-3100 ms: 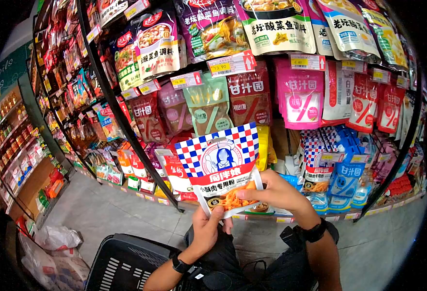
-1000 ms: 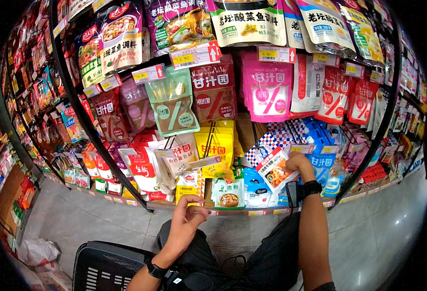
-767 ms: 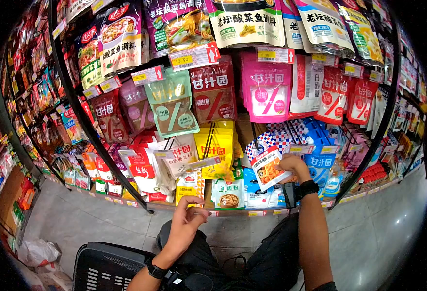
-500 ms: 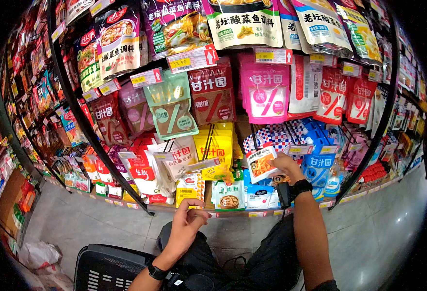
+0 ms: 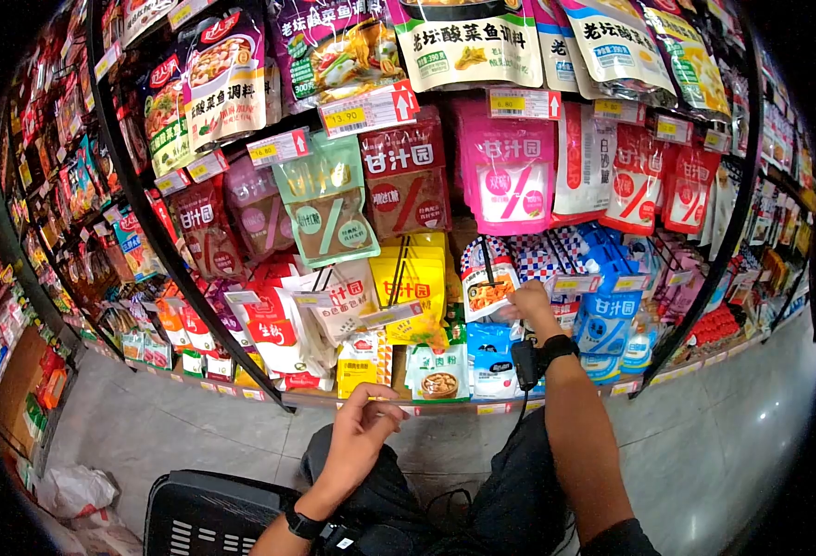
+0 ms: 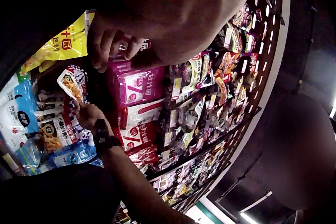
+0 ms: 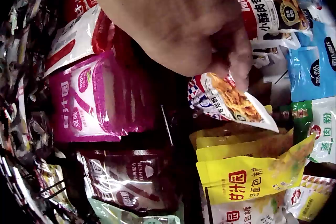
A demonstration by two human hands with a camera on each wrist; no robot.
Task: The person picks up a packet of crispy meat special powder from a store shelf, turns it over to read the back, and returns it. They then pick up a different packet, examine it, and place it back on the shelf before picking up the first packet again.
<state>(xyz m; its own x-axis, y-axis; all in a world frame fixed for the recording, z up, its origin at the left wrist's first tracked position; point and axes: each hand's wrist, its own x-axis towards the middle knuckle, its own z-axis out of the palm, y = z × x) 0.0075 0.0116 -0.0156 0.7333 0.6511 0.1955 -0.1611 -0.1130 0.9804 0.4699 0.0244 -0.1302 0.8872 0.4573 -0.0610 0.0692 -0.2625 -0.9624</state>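
Note:
My right hand [image 5: 530,306] pinches the right edge of a checkered pouch of crispy-pork flour [image 5: 489,295] at the lower shelf. A dark peg crosses the front of that pouch in the head view. From the right wrist, the pouch [image 7: 231,100] appears tilted, its printed food picture towards the camera and the fingertips at its edge. More checkered pouches [image 5: 542,252] hang just to the right. My left hand [image 5: 363,431] hovers in front of the shelf edge, fingers loosely bent and holding nothing.
Yellow sugar bags [image 5: 410,287] hang left of the pouch, blue bags [image 5: 612,320] right of it. Pink bags [image 5: 508,176] hang above. Blue-and-white packs [image 5: 493,357] stand below. A black shopping basket [image 5: 213,505] is beside my left leg. Slanted black posts frame the shelf.
Both hands held the pouch before my body at first; the left has since let go and moved down. At the shelf, the right hand has shifted the pouch leftward and turned it more upright.

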